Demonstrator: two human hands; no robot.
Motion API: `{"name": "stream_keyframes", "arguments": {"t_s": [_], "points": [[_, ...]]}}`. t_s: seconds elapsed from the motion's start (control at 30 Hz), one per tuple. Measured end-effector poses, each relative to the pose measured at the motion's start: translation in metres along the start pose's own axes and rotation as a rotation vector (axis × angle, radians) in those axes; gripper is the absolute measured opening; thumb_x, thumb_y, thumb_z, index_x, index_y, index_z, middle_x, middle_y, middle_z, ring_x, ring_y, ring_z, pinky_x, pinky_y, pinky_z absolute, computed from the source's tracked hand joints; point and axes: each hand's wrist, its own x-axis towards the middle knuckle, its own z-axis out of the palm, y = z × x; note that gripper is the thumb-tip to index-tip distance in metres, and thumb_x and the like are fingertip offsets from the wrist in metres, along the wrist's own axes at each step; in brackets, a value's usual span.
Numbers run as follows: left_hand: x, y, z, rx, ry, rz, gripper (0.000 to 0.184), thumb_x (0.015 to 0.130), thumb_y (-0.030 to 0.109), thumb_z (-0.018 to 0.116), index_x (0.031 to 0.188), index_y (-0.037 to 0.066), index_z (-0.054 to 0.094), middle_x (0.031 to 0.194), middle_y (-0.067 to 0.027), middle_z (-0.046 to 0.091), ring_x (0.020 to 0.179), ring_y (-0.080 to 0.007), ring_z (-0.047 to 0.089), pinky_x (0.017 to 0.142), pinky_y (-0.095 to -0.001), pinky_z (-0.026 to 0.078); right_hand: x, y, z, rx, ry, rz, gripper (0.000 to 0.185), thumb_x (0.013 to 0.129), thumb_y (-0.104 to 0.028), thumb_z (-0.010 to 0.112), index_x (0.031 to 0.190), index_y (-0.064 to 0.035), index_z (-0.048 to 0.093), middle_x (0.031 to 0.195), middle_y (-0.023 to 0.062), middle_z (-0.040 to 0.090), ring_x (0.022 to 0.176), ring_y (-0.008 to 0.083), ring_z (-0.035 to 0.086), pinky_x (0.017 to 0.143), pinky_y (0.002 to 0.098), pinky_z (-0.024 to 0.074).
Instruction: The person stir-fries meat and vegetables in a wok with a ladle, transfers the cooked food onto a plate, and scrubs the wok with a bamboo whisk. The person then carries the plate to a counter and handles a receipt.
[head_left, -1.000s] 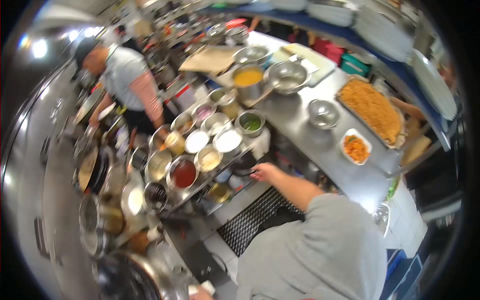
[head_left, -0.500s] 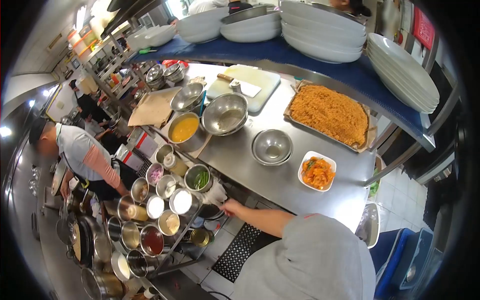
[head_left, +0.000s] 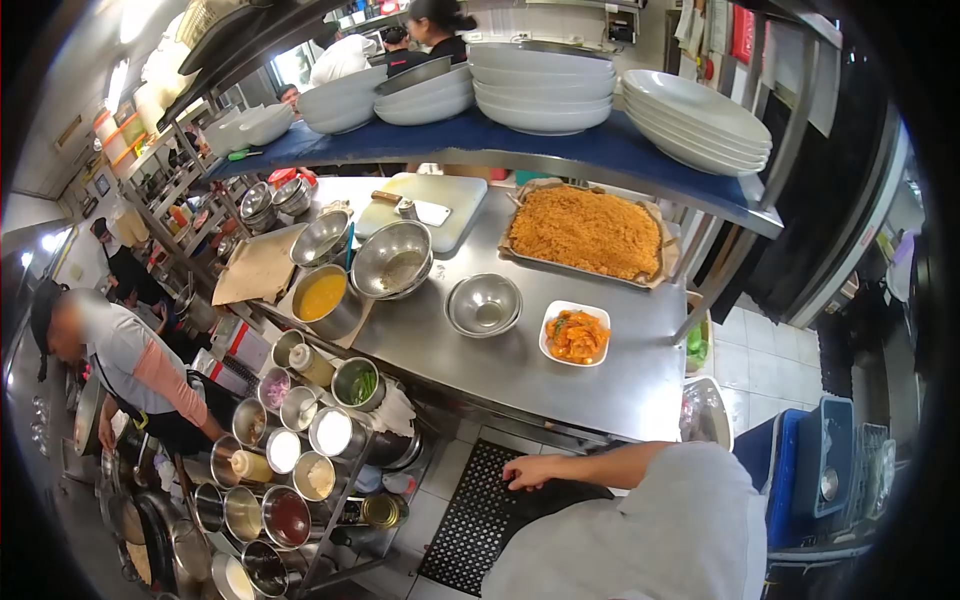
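Observation:
My right hand [head_left: 532, 471] hangs over the floor beside the steel counter [head_left: 560, 400], below its front edge. Its fingers are loosely bent and slightly apart, with nothing visible in them. A white cloth [head_left: 396, 410] hangs at the corner of the rack of steel containers, to the left of the hand. On the counter above it stand a white bowl of orange-sauced food [head_left: 577, 335] and stacked steel bowls [head_left: 483, 306]. My left hand is out of view.
A tray of orange-brown crumbs [head_left: 585, 232] lies near the plate shelf [head_left: 420, 140]. A cleaver [head_left: 425, 210] rests on a cutting board [head_left: 465, 215]. A co-worker [head_left: 150, 360] stands at the left. A perforated black mat [head_left: 470, 520] covers part of the floor.
My right hand has drawn back from beside the white cloth and now hangs over the floor mat. The view has turned to the right.

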Motion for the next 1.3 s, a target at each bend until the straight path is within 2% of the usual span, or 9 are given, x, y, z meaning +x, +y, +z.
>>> {"name": "stream_keyframes", "arguments": {"t_s": [0.13, 0.17, 0.2, 0.33, 0.43, 0.6, 0.7, 0.93, 1.3], "points": [[-0.001, 0.009, 0.042, -0.273, -0.58, -0.031, 0.065, 0.085, 0.028, 0.064, 0.135, -0.005, 0.038, 0.122, -0.0246, 0.053, 0.115, -0.036, 0.051, 0.097, -0.0429, 0.042, -0.064, 0.023, -0.007, 0.081, 0.026, 0.006, 0.038, 0.089, -0.027, 0.061, 0.122, -0.0088, 0.052, 0.088, 0.0063, 0.065, 0.069, 0.0126, 0.062, 0.055, 0.0277, 0.0508], [-0.001, -0.021, 0.087, -0.071, -0.575, -0.294, 0.064, 0.076, 0.025, 0.068, 0.125, -0.009, 0.045, 0.113, -0.0291, 0.059, 0.103, -0.0393, 0.06, 0.087, -0.041, 0.049, -0.077, 0.033, -0.011, 0.102, 0.043, 0.017, 0.037, 0.09, -0.027, 0.061, 0.121, -0.0089, 0.053, 0.09, 0.0064, 0.066, 0.07, 0.0125, 0.063, 0.055, 0.0276, 0.0507], [-0.007, -0.006, 0.074, -0.014, -0.653, -0.071, 0.066, 0.075, 0.026, 0.069, 0.127, -0.009, 0.046, 0.118, -0.0294, 0.057, 0.11, -0.0389, 0.057, 0.092, -0.0412, 0.047, -0.101, 0.026, -0.019, 0.161, 0.088, 0.052, 0.036, 0.09, -0.025, 0.061, 0.121, -0.0093, 0.053, 0.092, 0.0059, 0.067, 0.072, 0.0127, 0.064, 0.056, 0.0277, 0.0512], [-0.017, 0.02, 0.071, 0.106, -0.834, -0.018, 0.063, 0.077, 0.026, 0.067, 0.126, -0.009, 0.048, 0.116, -0.0296, 0.058, 0.111, -0.0398, 0.056, 0.095, -0.0413, 0.044, -0.143, 0.061, -0.048, 0.567, 0.469, -0.017, 0.024, 0.084, -0.015, 0.058, 0.107, -0.0086, 0.06, 0.078, 0.0034, 0.065, 0.059, 0.0097, 0.058, 0.047, 0.0258, 0.0475], [-0.014, 0.029, 0.077, 0.077, -0.823, 0.051, 0.058, 0.078, 0.024, 0.066, 0.123, -0.009, 0.049, 0.112, -0.0294, 0.06, 0.107, -0.0407, 0.058, 0.092, -0.0418, 0.046, -0.156, 0.073, -0.072, 0.784, 0.818, -0.089, 0.021, 0.09, -0.018, 0.054, 0.107, -0.0058, 0.059, 0.076, 0.0046, 0.064, 0.053, 0.0083, 0.054, 0.044, 0.023, 0.0426], [-0.001, 0.073, 0.082, 0.245, -0.736, 0.209, 0.056, 0.08, 0.022, 0.066, 0.124, -0.008, 0.049, 0.112, -0.0279, 0.06, 0.106, -0.0403, 0.058, 0.091, -0.0426, 0.046, -0.131, 0.065, -0.124, 1.188, 0.951, -0.21, 0.034, 0.092, -0.022, 0.053, 0.121, -0.0063, 0.045, 0.078, 0.0065, 0.063, 0.058, 0.0127, 0.057, 0.048, 0.024, 0.0452], [-0.002, 0.122, 0.089, 0.223, -0.749, 0.211, 0.054, 0.081, 0.021, 0.065, 0.124, -0.007, 0.049, 0.11, -0.0272, 0.06, 0.104, -0.0401, 0.058, 0.09, -0.0434, 0.046, -0.107, 0.058, -0.153, 1.245, 0.874, -0.294, 0.035, 0.091, -0.02, 0.051, 0.122, -0.0084, 0.042, 0.08, 0.0091, 0.064, 0.06, 0.0139, 0.058, 0.049, 0.0257, 0.0469], [-0.053, 0.206, 0.129, 0.081, -0.803, 0.362, 0.047, 0.082, 0.019, 0.065, 0.12, -0.006, 0.052, 0.108, -0.0264, 0.06, 0.098, -0.0379, 0.06, 0.086, -0.0423, 0.048, -0.091, 0.093, -0.163, 1.103, 0.859, -0.331, 0.025, 0.09, -0.017, 0.046, 0.113, -0.0071, 0.044, 0.076, 0.0085, 0.062, 0.059, 0.0145, 0.059, 0.049, 0.0282, 0.0494], [-0.132, 0.235, 0.16, 0.107, -0.96, 0.678, 0.044, 0.083, 0.015, 0.064, 0.12, -0.006, 0.052, 0.108, -0.027, 0.06, 0.1, -0.0413, 0.057, 0.087, -0.0442, 0.047, -0.308, 0.155, -0.069, 0.898, 0.844, -0.251, 0.032, 0.092, -0.015, 0.042, 0.119, 0.0021, 0.044, 0.072, 0.0088, 0.06, 0.054, 0.0122, 0.057, 0.045, 0.0252, 0.0475]]}}
